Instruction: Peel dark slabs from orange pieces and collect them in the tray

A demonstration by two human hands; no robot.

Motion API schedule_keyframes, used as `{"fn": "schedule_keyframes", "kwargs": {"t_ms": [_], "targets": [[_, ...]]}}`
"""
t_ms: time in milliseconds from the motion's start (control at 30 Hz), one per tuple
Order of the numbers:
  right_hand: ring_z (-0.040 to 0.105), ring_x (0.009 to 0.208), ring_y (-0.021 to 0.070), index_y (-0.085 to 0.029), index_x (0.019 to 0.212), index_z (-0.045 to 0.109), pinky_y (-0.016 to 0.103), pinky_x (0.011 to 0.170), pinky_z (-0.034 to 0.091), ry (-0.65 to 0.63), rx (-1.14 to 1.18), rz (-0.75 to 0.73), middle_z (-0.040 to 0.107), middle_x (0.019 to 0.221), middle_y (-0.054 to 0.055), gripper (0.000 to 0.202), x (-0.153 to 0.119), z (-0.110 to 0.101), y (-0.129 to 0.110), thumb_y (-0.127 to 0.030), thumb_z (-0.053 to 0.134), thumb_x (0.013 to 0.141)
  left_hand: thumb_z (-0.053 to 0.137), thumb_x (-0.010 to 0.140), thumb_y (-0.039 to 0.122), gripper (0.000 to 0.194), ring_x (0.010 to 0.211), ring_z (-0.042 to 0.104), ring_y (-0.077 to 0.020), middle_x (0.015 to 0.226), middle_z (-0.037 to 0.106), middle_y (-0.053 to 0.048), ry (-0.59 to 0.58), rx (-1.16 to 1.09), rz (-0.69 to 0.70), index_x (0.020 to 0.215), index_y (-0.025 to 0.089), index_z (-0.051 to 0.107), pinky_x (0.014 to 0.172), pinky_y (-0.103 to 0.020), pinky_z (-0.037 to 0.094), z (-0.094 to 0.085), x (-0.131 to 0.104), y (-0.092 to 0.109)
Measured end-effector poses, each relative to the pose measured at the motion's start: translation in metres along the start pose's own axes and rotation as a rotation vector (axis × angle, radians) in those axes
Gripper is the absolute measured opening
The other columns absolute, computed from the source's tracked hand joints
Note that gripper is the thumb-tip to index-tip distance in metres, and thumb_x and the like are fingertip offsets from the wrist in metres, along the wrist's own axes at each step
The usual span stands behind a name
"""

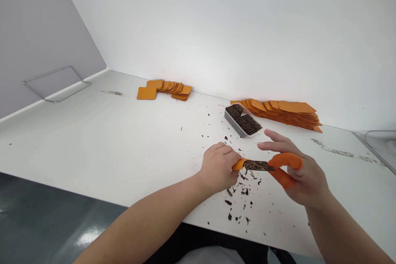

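My left hand is closed around an orange sleeve at the middle of the table. A dark brown flaky slab sticks out of its right end. My right hand pinches the slab's far end between thumb and forefinger, both in orange finger covers, while its other fingers stretch out. Just beyond the hands stands a clear plastic box with a row of thin dark slabs in it. Dark crumbs lie scattered under and around the hands.
A long pile of orange sleeves lies along the wall behind the box. Farther left is a smaller group of flat orange sleeves. A wire frame stands at the far left; another metal frame is at the right edge.
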State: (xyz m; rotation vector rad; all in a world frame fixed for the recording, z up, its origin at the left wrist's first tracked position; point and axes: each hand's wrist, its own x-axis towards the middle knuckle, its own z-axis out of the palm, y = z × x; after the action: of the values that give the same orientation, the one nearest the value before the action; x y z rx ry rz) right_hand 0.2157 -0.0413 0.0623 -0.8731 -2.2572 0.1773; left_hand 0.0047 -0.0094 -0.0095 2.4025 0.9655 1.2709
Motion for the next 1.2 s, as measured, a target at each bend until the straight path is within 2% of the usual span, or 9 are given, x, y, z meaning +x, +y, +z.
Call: {"fn": "schedule_keyframes", "kwargs": {"t_ms": [200, 467, 767, 1000, 1200], "targets": [[0.040, 0.135, 0.0349, -0.023, 0.093, 0.053, 0.054, 0.102, 0.044, -0.037, -0.087, -0.028, 0.061, 0.122, 0.007, 0.022, 0.001, -0.004, 0.000, -0.004, 0.053, 0.084, 0.058, 0.064, 0.008, 0.020, 0.066, 0.055, -0.0170, 0.070, 0.066, -0.001, -0.025, 0.007, -0.013, 0.079, 0.018, 0.067, 0.064, -0.030, 0.046, 0.001, 0.000, 0.001], [0.038, 0.136, 0.0338, -0.022, 0.094, 0.052, 0.052, 0.103, 0.043, -0.090, -0.066, -0.009, 0.060, 0.125, 0.009, 0.021, -0.001, 0.004, 0.002, -0.003, 0.052, 0.084, 0.059, 0.065, 0.009, 0.015, 0.067, 0.056, -0.0180, 0.070, 0.067, -0.002, -0.085, 0.017, -0.023, 0.077, 0.017, 0.066, 0.064, -0.031, 0.048, -0.001, 0.001, 0.002], [0.037, 0.137, 0.0337, -0.023, 0.091, 0.053, 0.053, 0.103, 0.043, -0.098, -0.100, 0.010, 0.060, 0.125, 0.007, 0.019, -0.001, -0.001, 0.007, -0.005, 0.054, 0.085, 0.058, 0.077, 0.013, 0.010, 0.068, 0.057, -0.0181, 0.072, 0.067, -0.003, -0.138, 0.016, -0.039, 0.079, 0.016, 0.067, 0.066, -0.031, 0.048, -0.002, 0.002, 0.003], [0.036, 0.138, 0.0327, -0.024, 0.090, 0.052, 0.053, 0.103, 0.043, -0.142, -0.180, 0.020, 0.060, 0.125, 0.006, 0.016, 0.003, -0.005, 0.002, -0.008, 0.053, 0.087, 0.062, 0.071, 0.010, 0.015, 0.071, 0.057, -0.0189, 0.073, 0.067, -0.003, -0.169, 0.023, -0.064, 0.082, 0.016, 0.069, 0.067, -0.032, 0.048, -0.002, 0.002, 0.005], [0.036, 0.138, 0.0328, -0.024, 0.090, 0.052, 0.056, 0.102, 0.043, -0.156, -0.202, 0.028, 0.060, 0.126, 0.006, 0.014, 0.006, -0.005, 0.002, -0.010, 0.052, 0.088, 0.063, 0.077, 0.015, 0.009, 0.073, 0.058, -0.0196, 0.076, 0.068, -0.003, -0.200, 0.021, -0.106, 0.083, 0.016, 0.069, 0.069, -0.032, 0.048, -0.002, 0.004, 0.005]]}}
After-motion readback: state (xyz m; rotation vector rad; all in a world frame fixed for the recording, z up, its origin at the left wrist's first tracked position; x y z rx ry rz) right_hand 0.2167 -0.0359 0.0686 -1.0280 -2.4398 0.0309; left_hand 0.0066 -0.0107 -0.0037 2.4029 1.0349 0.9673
